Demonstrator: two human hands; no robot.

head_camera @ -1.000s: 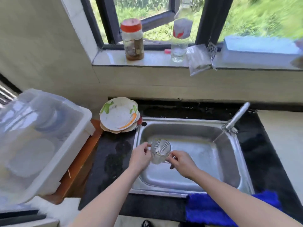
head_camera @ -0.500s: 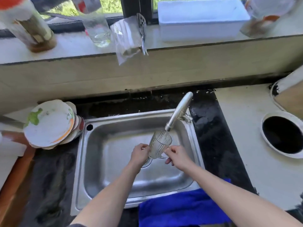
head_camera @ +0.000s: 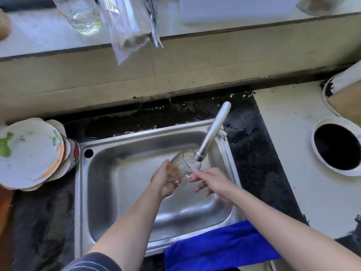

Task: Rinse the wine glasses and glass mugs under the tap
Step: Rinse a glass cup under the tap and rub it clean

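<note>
A ribbed glass mug (head_camera: 180,166) is tilted over the steel sink (head_camera: 125,192), its mouth right under the tap spout (head_camera: 212,132). My left hand (head_camera: 163,181) grips the mug round its base and lower side. My right hand (head_camera: 210,181) is just right of the mug with fingers stretched out, fingertips close to the glass; whether they touch it is unclear. I cannot make out running water.
A stack of painted plates (head_camera: 31,153) sits on the counter left of the sink. A blue cloth (head_camera: 220,245) hangs over the sink's front edge. A round hole (head_camera: 337,146) opens in the counter at right. A bottle (head_camera: 80,14) and a plastic bag (head_camera: 129,26) stand on the sill.
The mug has moved right and up to the tap spout. My right hand has let go of the mug and opened. The view has shifted right and down.
</note>
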